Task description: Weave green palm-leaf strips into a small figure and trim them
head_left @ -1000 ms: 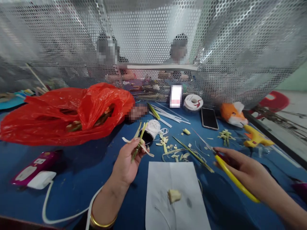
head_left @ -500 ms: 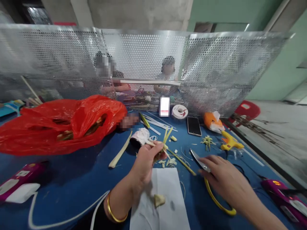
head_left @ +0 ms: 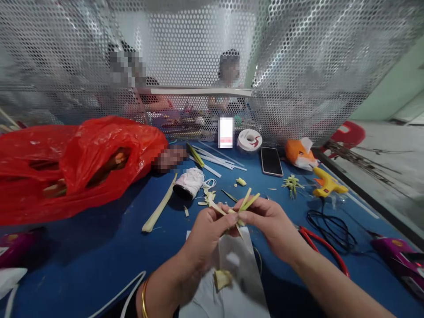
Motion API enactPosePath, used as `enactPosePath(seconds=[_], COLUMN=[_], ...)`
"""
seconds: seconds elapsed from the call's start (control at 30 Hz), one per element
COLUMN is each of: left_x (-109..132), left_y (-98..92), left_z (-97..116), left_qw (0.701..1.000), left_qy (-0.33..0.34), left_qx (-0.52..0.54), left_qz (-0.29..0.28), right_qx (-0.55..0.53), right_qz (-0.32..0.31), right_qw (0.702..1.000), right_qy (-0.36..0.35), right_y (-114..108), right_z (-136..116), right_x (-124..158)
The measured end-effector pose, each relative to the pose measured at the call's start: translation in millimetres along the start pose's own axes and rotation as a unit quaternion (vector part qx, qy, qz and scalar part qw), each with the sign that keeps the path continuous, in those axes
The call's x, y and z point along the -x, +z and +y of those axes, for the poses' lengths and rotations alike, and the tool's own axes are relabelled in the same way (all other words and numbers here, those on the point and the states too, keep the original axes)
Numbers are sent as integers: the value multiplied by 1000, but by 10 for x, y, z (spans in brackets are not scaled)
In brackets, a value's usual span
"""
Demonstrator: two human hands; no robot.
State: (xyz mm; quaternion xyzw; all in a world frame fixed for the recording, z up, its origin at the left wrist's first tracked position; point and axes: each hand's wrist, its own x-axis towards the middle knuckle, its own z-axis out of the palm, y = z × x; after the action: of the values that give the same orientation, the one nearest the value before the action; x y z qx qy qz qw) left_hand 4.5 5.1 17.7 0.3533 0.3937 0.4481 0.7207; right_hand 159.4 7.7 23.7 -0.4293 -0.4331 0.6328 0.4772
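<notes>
My left hand (head_left: 212, 227) is closed, pinching a small bundle of pale yellow-green plant strips (head_left: 247, 201) in front of me. Thumb and fingers of my right hand (head_left: 265, 216) are pressed on the same bundle from the other side, with fingertips meeting the left ones. Two strip ends stick up between the hands; a paler one points left. Red handles of scissors (head_left: 326, 249) show beside my right forearm, which hides the rest. Under the hands lies a white paper sheet (head_left: 241, 282) with a cut pale plant chunk (head_left: 222, 279) on it.
A red plastic bag (head_left: 109, 176) fills the left side. A pale stalk (head_left: 160, 205), white strips (head_left: 215, 159), a ribbon spool (head_left: 249, 140), a phone (head_left: 271, 161) and a yellow glue gun (head_left: 327, 183) lie around. Behind stands a perforated metal screen (head_left: 195, 44), with people beyond it.
My right hand has let go of the scissors and moved left onto the plant strips in my left hand. The scissors now lie on the table at the right. The view has tilted down.
</notes>
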Motion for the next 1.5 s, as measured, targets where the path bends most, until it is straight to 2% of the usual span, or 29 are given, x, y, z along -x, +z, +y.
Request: enactPosePath(seconds=[0.2,0.37,0.57,0.7,0.83,0.93,1.07,1.13,1.2,1.3,1.4,1.5], left_x=[-3,-23,-12,-24,-35,-37,-33,-27,-19,-4,10,7], left_y=[-29,-23,1,-5,-16,-25,-26,-19,-10,0,-8,-44], left_z=[-21,12,32,6,5,13,6,-1,1,36,107,171], left_qw=[1000,998,997,997,996,997,998,998,998,998,998,997], left_qy=[-15,-49,-67,-68,-77,-72,-60,-61,-62,-52,-45,-58], left_qx=[3,20,21,16,31,19,0,6,16,25,43,60], left_qz=[-22,-34,-16,-14,-17,-16,-12,-3,13,21,5,-6], right_qx=[14,76,235,280,265,219,59,-24,-61,-30,59,168], right_qz=[-2,20,45,51,60,71,46,31,26,7,-73,-143], right_qw=[999,990,947,924,931,948,989,996,995,997,992,972], right_qy=[-37,-113,-214,-257,-245,-218,-124,-81,-70,-77,-80,-82], right_y=[-10,18,4,12,16,22,49,65,77,77,46,-3], right_z=[-2,29,86,124,144,141,152,177,206,224,190,121], right_x=[-22,2,11,21,29,25,13,6,-2,-14,-29,-47])
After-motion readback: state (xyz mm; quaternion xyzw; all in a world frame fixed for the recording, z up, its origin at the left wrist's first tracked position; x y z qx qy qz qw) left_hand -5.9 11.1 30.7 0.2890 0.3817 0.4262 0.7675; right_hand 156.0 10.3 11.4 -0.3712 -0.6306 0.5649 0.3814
